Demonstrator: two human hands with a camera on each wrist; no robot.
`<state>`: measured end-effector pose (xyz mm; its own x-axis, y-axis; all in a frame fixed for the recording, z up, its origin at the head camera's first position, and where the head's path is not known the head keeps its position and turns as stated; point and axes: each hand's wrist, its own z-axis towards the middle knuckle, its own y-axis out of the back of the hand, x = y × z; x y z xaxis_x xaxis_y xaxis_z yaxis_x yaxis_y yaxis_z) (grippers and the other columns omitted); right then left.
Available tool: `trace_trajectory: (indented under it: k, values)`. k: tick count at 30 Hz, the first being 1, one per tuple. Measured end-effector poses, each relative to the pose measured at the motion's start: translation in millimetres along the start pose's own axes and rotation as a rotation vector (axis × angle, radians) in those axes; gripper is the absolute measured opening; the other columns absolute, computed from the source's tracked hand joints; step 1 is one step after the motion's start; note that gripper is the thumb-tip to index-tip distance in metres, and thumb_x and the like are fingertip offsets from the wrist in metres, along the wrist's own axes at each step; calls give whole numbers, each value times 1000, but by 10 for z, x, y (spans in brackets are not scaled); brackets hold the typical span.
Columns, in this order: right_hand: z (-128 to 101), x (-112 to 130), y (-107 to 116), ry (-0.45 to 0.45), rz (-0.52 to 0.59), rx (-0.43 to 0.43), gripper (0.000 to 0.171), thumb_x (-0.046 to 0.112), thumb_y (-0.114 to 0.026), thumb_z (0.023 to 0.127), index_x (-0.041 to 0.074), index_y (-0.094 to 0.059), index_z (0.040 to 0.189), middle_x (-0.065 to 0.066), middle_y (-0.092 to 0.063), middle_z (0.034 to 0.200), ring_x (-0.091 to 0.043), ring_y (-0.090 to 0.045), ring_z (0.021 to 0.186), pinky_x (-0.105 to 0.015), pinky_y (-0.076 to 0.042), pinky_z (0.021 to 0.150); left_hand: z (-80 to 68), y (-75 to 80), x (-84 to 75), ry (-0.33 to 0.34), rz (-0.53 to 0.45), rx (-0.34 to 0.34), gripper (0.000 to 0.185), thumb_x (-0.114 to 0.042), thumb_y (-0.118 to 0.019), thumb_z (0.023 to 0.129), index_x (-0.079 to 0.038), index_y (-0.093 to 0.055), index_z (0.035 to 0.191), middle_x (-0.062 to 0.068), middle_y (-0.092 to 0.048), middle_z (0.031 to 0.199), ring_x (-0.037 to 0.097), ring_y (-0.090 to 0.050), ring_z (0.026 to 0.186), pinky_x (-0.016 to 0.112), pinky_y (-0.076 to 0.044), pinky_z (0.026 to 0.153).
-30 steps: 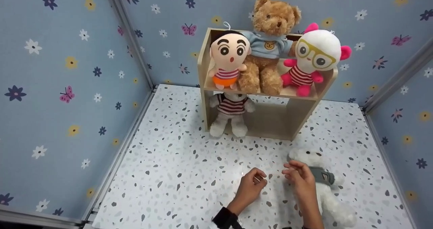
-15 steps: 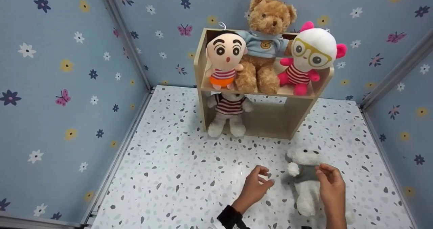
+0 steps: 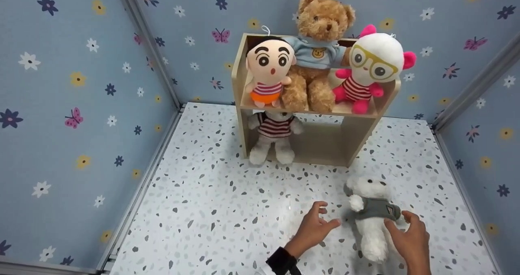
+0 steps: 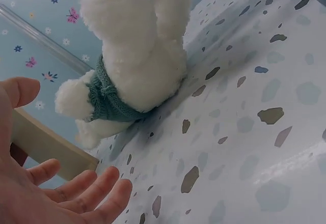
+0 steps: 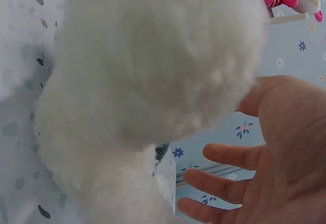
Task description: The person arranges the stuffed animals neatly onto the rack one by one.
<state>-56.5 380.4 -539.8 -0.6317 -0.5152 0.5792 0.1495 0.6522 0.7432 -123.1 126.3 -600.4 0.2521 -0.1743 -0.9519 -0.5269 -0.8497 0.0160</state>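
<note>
A white plush bear in a grey-green knit top lies on its back on the speckled table, head toward the shelf. My left hand hovers on its left side, fingers spread and relaxed, apart from it; the left wrist view has the palm beside the toy. On the other side is my right hand, thumb and fingers parted by the bear's arm and leg. In the right wrist view white fur fills the middle, and the fingers are extended. Whether the right thumb touches the fur, I cannot tell.
A wooden shelf unit stands at the back. On top sit a cartoon boy doll, a brown teddy bear and a pink-and-white plush with glasses. A plush in a striped shirt sits below. Patterned walls enclose the table.
My right hand has moved right across the plush bear to its far side, uncovering the top. My left hand has moved slightly right with fingers opening wider. The raised leg has shifted left.
</note>
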Motion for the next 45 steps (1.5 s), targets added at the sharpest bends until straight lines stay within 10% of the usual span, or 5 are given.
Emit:
trace_trajectory:
  k: [11,26,45]
  values:
    - [113,-101,-21,-34,-59,279,120,72,-58,78,-7,-2,150,-37,-19,147,-56,-24,132,-65,-27,106,9,-160,-4,76,27,49,55,-55,-64,84,-36,-42,131,9,-53,132,18,-61,102,40,-49,85]
    - [107,-83,-155,-74,-37,328,138,76,-65,67,-7,9,149,-42,-9,149,-59,-19,133,-67,-28,104,-31,-331,46,169,83,169,66,-61,-60,83,-29,-39,138,4,-56,131,19,-57,116,41,-46,92]
    - [106,-97,-319,-79,36,296,139,69,-70,70,-4,21,146,-46,1,147,-60,-12,135,-67,-21,108,-80,-535,102,182,172,117,75,-58,-71,76,-33,-41,140,0,-62,124,17,-58,114,37,-47,94]
